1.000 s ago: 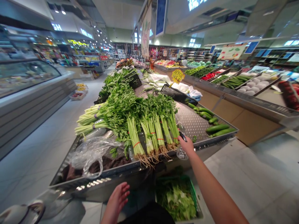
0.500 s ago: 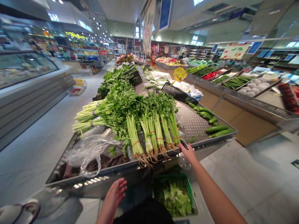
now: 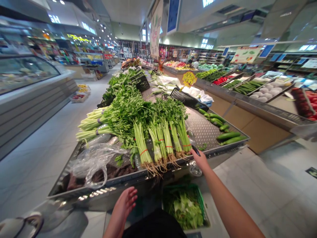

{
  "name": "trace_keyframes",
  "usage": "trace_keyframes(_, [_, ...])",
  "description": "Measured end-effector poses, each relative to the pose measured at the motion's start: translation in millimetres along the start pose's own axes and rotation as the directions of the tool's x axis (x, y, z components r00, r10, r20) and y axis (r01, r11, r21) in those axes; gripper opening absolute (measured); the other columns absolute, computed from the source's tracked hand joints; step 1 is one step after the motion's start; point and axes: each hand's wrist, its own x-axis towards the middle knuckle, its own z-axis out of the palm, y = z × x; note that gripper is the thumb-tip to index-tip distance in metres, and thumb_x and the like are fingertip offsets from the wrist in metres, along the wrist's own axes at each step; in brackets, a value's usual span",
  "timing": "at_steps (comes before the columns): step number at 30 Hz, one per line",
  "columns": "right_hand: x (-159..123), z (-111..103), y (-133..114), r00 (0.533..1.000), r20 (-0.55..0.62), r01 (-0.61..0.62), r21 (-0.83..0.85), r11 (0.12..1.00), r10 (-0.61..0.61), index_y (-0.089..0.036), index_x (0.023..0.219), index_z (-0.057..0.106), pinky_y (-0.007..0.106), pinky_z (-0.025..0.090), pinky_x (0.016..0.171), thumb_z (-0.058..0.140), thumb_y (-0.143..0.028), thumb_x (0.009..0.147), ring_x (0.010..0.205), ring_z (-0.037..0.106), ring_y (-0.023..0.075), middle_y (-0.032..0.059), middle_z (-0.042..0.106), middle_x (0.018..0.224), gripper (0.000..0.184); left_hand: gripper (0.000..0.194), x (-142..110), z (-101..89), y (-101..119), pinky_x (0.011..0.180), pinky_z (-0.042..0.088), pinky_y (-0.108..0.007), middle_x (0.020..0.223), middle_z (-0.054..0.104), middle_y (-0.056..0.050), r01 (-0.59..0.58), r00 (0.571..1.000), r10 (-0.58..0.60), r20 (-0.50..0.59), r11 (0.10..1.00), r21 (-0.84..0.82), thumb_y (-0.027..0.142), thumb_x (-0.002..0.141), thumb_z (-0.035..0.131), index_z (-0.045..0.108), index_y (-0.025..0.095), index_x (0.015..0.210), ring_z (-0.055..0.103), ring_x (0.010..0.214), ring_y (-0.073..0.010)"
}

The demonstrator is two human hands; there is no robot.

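Note:
My right hand [image 3: 200, 159] reaches to the front edge of a metal display table [image 3: 205, 132] and is closed on a small dark object [image 3: 195, 150] and a clear plastic bottle [image 3: 195, 170] that hangs below the hand. It is just right of several tied bunches of green celery [image 3: 163, 135] with roots toward me. My left hand [image 3: 126, 202] hovers low in front of the table edge, fingers loosely apart, holding nothing.
A crumpled clear plastic bag [image 3: 95, 160] lies on dark cloth at the table's left front. Cucumbers [image 3: 225, 132] lie on the right side. A green crate of leaf trimmings [image 3: 185, 206] stands on the floor below. A glass counter [image 3: 29, 79] runs along the left aisle.
My right hand has drawn slightly back and down along the table edge with the bottle. The left hand stays low, hardly moved.

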Motion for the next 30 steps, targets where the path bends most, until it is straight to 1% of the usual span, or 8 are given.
trace_keyframes(6, [6.7, -13.9, -30.9, 0.995, -0.064, 0.074, 0.061, 0.995, -0.07, -0.02, 0.062, 0.067, 0.033, 0.041, 0.065, 0.056, -0.066, 0.082, 0.064, 0.059, 0.0229, 0.0034, 0.063, 0.058, 0.052, 0.03, -2.4, -8.9, -4.4, 0.07, 0.057, -0.03, 0.111, 0.082, -0.016, -0.008, 1.0, 0.008, -0.008, 1.0, 0.003, 0.038, 0.091, 0.065, 0.072, 0.02, 0.114, 0.08, 0.088, -0.0261])
trace_keyframes(10, [12.4, -23.6, -53.9, 0.987, -0.089, 0.145, 0.132, 0.981, -0.134, -0.017, 0.086, 0.077, 0.033, 0.044, 0.071, 0.056, -0.072, 0.083, 0.075, 0.063, 0.0236, 0.0057, 0.071, 0.074, 0.059, 0.029, -7.7, -11.9, -5.3, 0.07, 0.057, -0.029, 0.112, 0.082, -0.016, -0.039, 0.999, 0.039, 0.003, 0.999, -0.012, 0.037, 0.092, 0.065, 0.072, 0.018, 0.112, 0.079, 0.088, -0.0255])
trace_keyframes(13, [13.0, -29.2, -68.7, 0.979, -0.101, 0.195, 0.175, 0.965, -0.179, -0.016, 0.1, 0.078, 0.032, 0.047, 0.075, 0.054, -0.071, 0.086, 0.085, 0.066, 0.0245, 0.0079, 0.076, 0.088, 0.062, 0.029, -11.0, -14.2, -7.5, 0.07, 0.057, -0.029, 0.112, 0.082, -0.015, -0.069, 0.998, 0.07, 0.007, 0.997, -0.02, 0.04, 0.091, 0.066, 0.072, 0.019, 0.11, 0.079, 0.089, -0.0261])
trace_keyframes(15, [12.3, -31.3, -76.4, 0.976, -0.108, 0.205, 0.178, 0.962, -0.188, -0.016, 0.094, 0.078, 0.032, 0.047, 0.072, 0.055, -0.07, 0.086, 0.081, 0.066, 0.024, 0.0078, 0.075, 0.084, 0.059, 0.028, -13.3, -15.5, -7.9, 0.07, 0.057, -0.03, 0.111, 0.082, -0.015, -0.053, 0.999, 0.053, -0.006, 0.998, -0.024, 0.039, 0.09, 0.067, 0.072, 0.02, 0.109, 0.079, 0.089, -0.0266])
trace_keyframes(19, [12.8, -30.2, -87.6, 0.973, -0.132, 0.207, 0.147, 0.967, -0.188, -0.018, 0.071, 0.071, 0.032, 0.042, 0.064, 0.059, -0.069, 0.084, 0.066, 0.06, 0.0218, 0.0061, 0.068, 0.066, 0.054, 0.028, -19.4, -16.2, -5.8, 0.073, 0.057, -0.031, 0.112, 0.082, -0.016, -0.037, 0.999, 0.037, 0.005, 0.998, -0.045, 0.038, 0.088, 0.068, 0.072, 0.019, 0.108, 0.079, 0.09, -0.0273])
trace_keyframes(22, [15.0, -26.7, -95.0, 0.971, -0.134, 0.218, 0.151, 0.964, -0.199, -0.018, 0.075, 0.072, 0.032, 0.042, 0.064, 0.057, -0.07, 0.086, 0.068, 0.06, 0.0224, 0.0066, 0.07, 0.069, 0.055, 0.033, -24.1, -16.5, -5.8, 0.075, 0.057, -0.033, 0.115, 0.081, -0.017, -0.045, 0.999, 0.045, 0.0, 0.998, -0.041, 0.041, 0.084, 0.072, 0.072, 0.019, 0.109, 0.079, 0.094, -0.0291])
trace_keyframes(26, [15.0, -22.3, -108.7, 0.963, -0.095, 0.265, 0.178, 0.948, -0.251, -0.018, 0.085, 0.075, 0.032, 0.043, 0.066, 0.058, -0.069, 0.085, 0.07, 0.059, 0.0215, 0.005, 0.07, 0.072, 0.054, 0.039, -27.1, -19.5, -9.3, 0.076, 0.057, -0.033, 0.119, 0.08, -0.017, -0.068, 0.998, 0.068, -0.006, 0.997, -0.039, 0.045, 0.083, 0.073, 0.071, 0.02, 0.112, 0.078, 0.098, -0.0302])
trace_keyframes(30, [7.2, -12.2, -130.2, 0.951, -0.086, 0.31, 0.216, 0.926, -0.299, -0.019, 0.076, 0.071, 0.031, 0.041, 0.066, 0.055, -0.065, 0.087, 0.067, 0.056, 0.0196, 0.0042, 0.066, 0.069, 0.049, 0.039, -24.5, -23.8, -12.8, 0.074, 0.057, -0.033, 0.119, 0.08, -0.018, -0.043, 0.999, 0.043, -0.006, 0.998, -0.046, 0.045, 0.084, 0.071, 0.071, 0.019, 0.113, 0.078, 0.097, -0.0297])
